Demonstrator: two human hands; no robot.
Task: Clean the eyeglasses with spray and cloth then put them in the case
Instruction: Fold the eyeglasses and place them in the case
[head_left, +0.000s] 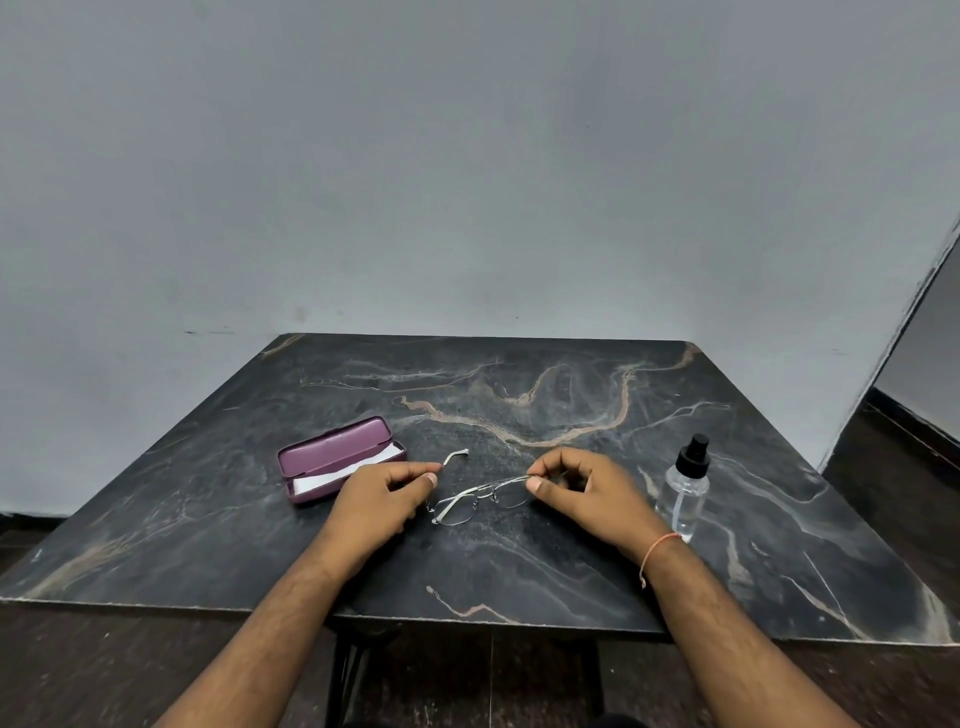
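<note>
Head view shows both hands over a dark marbled table (519, 587). Left hand (382, 499) is curled, thumb and forefinger pinched together on one temple arm of the eyeglasses (475, 499); right hand (582, 493) pinches the other side of the thin metal frame near its hinge. An open purple case (337, 457) with a white cloth (332, 475) inside lies just left of the left hand. A clear spray bottle (685, 488) stands upright beside the right wrist.

Eyeglasses (478, 500) pinched between left hand (382, 496) and right hand (584, 491); open case (340, 460) alongside
</note>
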